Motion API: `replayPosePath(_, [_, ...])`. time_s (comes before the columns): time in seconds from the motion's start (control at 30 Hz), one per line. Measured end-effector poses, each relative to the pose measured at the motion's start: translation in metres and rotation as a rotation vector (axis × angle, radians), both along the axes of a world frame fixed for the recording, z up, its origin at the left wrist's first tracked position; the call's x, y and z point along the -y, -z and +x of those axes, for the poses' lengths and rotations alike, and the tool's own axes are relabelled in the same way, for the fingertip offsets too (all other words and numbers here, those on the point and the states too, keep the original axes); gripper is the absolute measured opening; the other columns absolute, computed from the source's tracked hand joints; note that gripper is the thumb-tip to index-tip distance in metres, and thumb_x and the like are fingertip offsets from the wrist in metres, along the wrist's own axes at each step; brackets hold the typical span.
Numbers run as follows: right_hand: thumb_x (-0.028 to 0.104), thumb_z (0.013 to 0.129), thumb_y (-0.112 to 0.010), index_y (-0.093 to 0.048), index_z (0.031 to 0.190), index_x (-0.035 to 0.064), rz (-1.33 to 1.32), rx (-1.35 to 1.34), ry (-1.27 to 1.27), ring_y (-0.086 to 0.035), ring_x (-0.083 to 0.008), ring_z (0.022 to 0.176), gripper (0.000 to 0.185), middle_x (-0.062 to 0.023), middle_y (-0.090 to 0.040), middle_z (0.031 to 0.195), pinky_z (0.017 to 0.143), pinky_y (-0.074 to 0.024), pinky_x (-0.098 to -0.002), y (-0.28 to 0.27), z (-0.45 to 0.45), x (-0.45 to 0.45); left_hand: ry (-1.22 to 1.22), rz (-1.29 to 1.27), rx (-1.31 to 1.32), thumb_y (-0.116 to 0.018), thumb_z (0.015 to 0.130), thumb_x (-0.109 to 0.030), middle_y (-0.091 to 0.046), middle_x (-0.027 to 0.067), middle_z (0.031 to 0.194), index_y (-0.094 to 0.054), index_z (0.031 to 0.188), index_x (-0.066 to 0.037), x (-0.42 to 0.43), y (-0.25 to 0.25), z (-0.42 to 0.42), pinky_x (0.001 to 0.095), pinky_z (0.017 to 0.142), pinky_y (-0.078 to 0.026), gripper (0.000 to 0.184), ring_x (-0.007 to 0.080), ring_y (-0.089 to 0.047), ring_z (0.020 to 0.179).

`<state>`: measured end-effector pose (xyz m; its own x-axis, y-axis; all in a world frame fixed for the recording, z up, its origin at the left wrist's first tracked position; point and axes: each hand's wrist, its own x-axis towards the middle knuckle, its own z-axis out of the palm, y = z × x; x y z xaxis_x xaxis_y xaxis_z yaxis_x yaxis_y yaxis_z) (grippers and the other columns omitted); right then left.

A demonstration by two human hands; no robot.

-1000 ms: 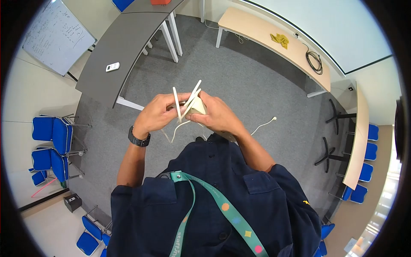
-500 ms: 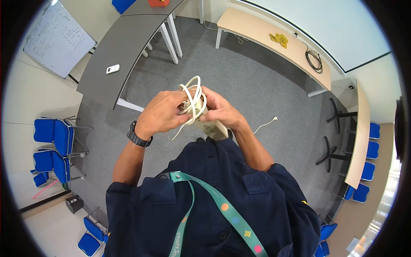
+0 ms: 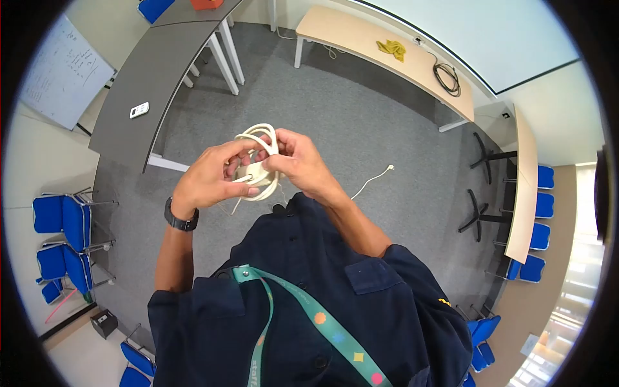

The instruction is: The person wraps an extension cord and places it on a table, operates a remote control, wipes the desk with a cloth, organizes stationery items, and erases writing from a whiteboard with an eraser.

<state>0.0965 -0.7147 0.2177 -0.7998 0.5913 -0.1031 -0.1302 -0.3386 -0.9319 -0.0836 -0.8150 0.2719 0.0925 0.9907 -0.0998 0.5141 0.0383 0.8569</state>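
White power cord (image 3: 273, 143), gathered in loops, is held above the gray carpet (image 3: 335, 109), fingers of the left hand (image 3: 207, 175) and right hand (image 3: 311, 171) clamped on it.

1. From my end, the head view looks steeply down and forward from the wearer's head.
2. Nearest, the dark shirt (image 3: 309, 277) fills the lower middle; the left hand (image 3: 209, 177) and right hand (image 3: 306, 169) sit centrally.
3. The wide, round-edged picture reaches across the floor (image 3: 322, 97) to the walls.
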Motion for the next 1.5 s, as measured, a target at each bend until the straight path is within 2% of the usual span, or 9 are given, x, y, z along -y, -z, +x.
replayPosePath(0.17, [-0.007, 0.076, -0.056, -0.059, 0.111, -0.0036, -0.011, -0.006, 0.033, -0.063, -0.012, 0.087, 0.036, -0.0058, -0.065, 0.096, 0.079, -0.0507, -0.0259, 0.01, -0.002, 0.003, 0.037, 0.042, -0.01, -0.078, 0.066, -0.005, -0.058, 0.0009, 0.092, -0.059, 0.126, -0.003, 0.001, 0.018, -0.004, 0.0252, 0.061, -0.044, 0.064, 0.0092, -0.048, 0.07])
replayPosePath(0.3, [-0.009, 0.077, -0.051, -0.057, 0.113, -0.0035, 0.077, 0.026, 0.059, -0.065, -0.0134, 0.085, 0.037, -0.0057, -0.064, 0.091, 0.078, -0.0529, -0.0261, 0.013, 0.0, 0.004, -0.087, -0.092, 0.326, -0.071, 0.078, -0.003, -0.065, 0.0048, 0.079, -0.065, 0.109, -0.003, 0.006, 0.026, -0.009, 0.0267, 0.061, -0.049, 0.031, 0.013, -0.058, 0.065])
replayPosePath(0.4, [-0.009, 0.079, -0.051, -0.057, 0.105, -0.0041, 0.035, 0.016, 0.043, -0.062, -0.0126, 0.076, 0.027, -0.0051, -0.063, 0.085, 0.065, -0.0524, -0.0279, 0.012, 0.003, 0.01, -0.197, 0.19, -0.011, -0.067, 0.081, 0.003, -0.059, 0.0006, 0.068, -0.065, 0.097, 0.001, 0.009, 0.03, -0.008, 0.0217, 0.057, -0.046, 0.016, 0.0052, -0.05, 0.058])
replayPosePath(0.47, [-0.01, 0.08, -0.05, -0.055, 0.107, -0.003, -0.016, 0.052, 0.053, -0.06, -0.0122, 0.069, 0.028, -0.005, -0.06, 0.082, 0.058, -0.0511, -0.0272, 0.016, 0.002, 0.014, -0.19, -0.104, 0.083, -0.07, 0.082, -0.002, -0.061, 0.0009, 0.067, -0.064, 0.088, 0.001, 0.011, 0.019, -0.001, 0.0224, 0.055, -0.043, 0.009, 0.0065, -0.053, 0.059])
replayPosePath(0.67, [-0.012, 0.08, -0.047, -0.053, 0.109, -0.0017, -0.17, -0.083, 0.062, -0.057, -0.0105, 0.064, 0.031, -0.0062, -0.059, 0.081, 0.054, -0.0484, -0.0252, 0.006, 0.013, 0.014, -0.157, 0.254, -0.097, -0.072, 0.082, -0.011, -0.065, 0.0089, 0.068, -0.063, 0.092, -0.003, 0.014, 0.08, 0.018, 0.0298, 0.054, -0.043, 0.015, 0.014, -0.057, 0.055])
replayPosePath(0.97, [-0.009, 0.084, -0.05, -0.055, 0.112, -0.0017, -0.299, -0.105, 0.149, -0.064, -0.0147, 0.07, 0.03, -0.0072, -0.063, 0.084, 0.062, -0.0586, -0.0293, 0.029, 0.02, 0.003, -0.37, 0.075, 0.056, -0.067, 0.088, -0.01, -0.065, 0.0095, 0.065, -0.06, 0.09, -0.001, 0.008, 0.065, 0.03, 0.0284, 0.056, -0.042, 0.012, 0.0091, -0.056, 0.058])
replayPosePath(1.1, [0.0, 0.089, -0.057, -0.054, 0.116, -0.0009, -0.158, 0.193, 0.139, -0.065, -0.0165, 0.073, 0.027, -0.0113, -0.063, 0.087, 0.058, -0.0573, -0.0309, 0.119, 0.006, 0.013, -0.48, 0.181, 0.179, -0.066, 0.09, -0.01, -0.067, 0.0075, 0.067, -0.059, 0.088, 0.001, -0.008, 0.042, 0.04, 0.0269, 0.057, -0.043, 0.013, 0.006, -0.056, 0.061])
replayPosePath(1.17, [0.001, 0.088, -0.058, -0.057, 0.116, -0.0016, 0.279, 0.433, 0.192, -0.066, -0.0207, 0.077, 0.028, -0.0148, -0.067, 0.094, 0.064, -0.0558, -0.0354, 0.122, 0.001, 0.018, -0.465, 0.284, 0.254, -0.063, 0.095, -0.007, -0.058, -0.005, 0.071, -0.059, 0.09, -0.001, -0.015, 0.034, 0.044, 0.0183, 0.056, -0.032, 0.009, -0.0004, -0.044, 0.064])
replayPosePath(1.5, [0.021, 0.091, -0.062, -0.064, 0.091, -0.0027, 0.03, 0.708, 0.178, -0.061, -0.0203, 0.065, 0.024, -0.008, -0.063, 0.069, 0.058, -0.0474, -0.0354, 0.149, 0.012, -0.03, -0.291, 0.387, 0.339, -0.063, 0.094, -0.005, -0.066, 0.0012, 0.073, -0.059, 0.091, 0.001, 0.009, -0.014, 0.042, 0.0177, 0.056, -0.039, 0.007, 0.0002, -0.054, 0.065])
